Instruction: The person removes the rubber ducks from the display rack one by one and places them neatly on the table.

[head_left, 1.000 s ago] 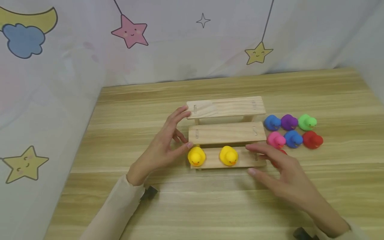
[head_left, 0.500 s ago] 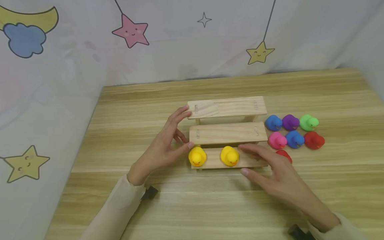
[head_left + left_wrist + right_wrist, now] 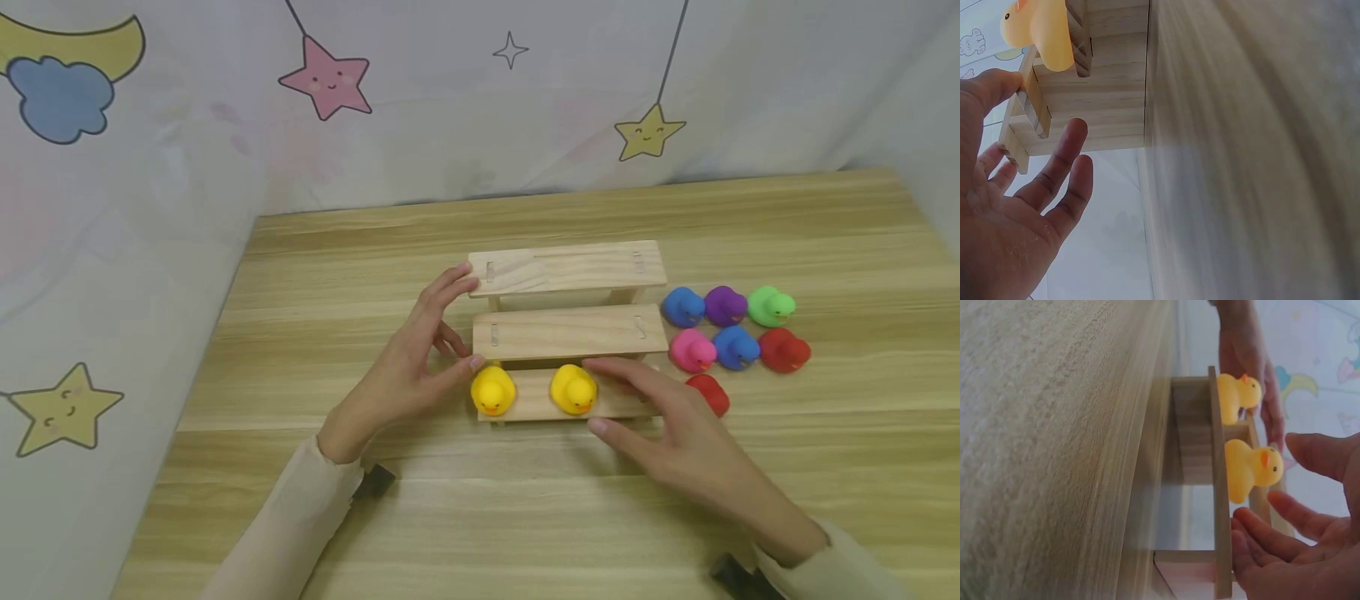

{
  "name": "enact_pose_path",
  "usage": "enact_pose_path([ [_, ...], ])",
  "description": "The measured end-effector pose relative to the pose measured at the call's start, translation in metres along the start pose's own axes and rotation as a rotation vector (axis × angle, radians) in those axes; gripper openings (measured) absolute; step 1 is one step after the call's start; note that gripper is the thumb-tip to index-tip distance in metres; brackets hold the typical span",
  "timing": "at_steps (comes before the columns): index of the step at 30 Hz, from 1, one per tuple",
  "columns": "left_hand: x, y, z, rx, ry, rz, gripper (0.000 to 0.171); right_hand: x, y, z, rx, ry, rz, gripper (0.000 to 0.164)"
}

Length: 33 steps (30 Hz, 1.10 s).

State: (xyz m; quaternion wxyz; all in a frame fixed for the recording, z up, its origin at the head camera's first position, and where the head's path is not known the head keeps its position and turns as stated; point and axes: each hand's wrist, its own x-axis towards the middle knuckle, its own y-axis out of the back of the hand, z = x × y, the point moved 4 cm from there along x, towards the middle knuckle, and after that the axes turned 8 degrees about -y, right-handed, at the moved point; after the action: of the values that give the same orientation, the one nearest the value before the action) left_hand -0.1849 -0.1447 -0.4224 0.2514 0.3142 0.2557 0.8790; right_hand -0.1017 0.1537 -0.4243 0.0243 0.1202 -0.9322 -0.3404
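Note:
A three-step wooden stand (image 3: 570,332) is on the table, with two yellow rubber ducks on its lowest step. One rubber duck (image 3: 492,391) is at the left end; the other rubber duck (image 3: 573,389) stands mid-step. My left hand (image 3: 405,358) rests against the stand's left side, thumb at the middle step (image 3: 1034,106) and fingertips at the top one. Reaching over the lowest step's right part, my right hand (image 3: 686,442) has thumb and fingers spread near the mid-step duck (image 3: 1250,470). A gap shows between them and the duck in the right wrist view.
Right of the stand are several small ducks: blue (image 3: 683,307), purple (image 3: 725,306), green (image 3: 771,307), pink (image 3: 693,350), another blue (image 3: 737,347) and red (image 3: 784,350). Another red duck (image 3: 709,395) is partly behind my right hand. A patterned cloth (image 3: 450,117) hangs behind the table.
My right hand has moved left along the lowest step, towards the mid-step yellow duck, uncovering more of the nearer red duck. My left hand keeps its place on the stand.

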Motion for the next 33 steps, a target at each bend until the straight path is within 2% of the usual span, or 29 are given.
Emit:
enact_pose_path([
  [18, 0.0, 0.0, -0.001, -0.002, -0.003, 0.002, 0.088, 0.013, -0.014, 0.003, 0.036, 0.049, 0.013, 0.053],
  [33, -0.001, 0.0, -0.001, 0.004, 0.012, -0.003, 0.088, 0.01, -0.013, 0.001, 0.052, 0.05, 0.07, 0.053],
])
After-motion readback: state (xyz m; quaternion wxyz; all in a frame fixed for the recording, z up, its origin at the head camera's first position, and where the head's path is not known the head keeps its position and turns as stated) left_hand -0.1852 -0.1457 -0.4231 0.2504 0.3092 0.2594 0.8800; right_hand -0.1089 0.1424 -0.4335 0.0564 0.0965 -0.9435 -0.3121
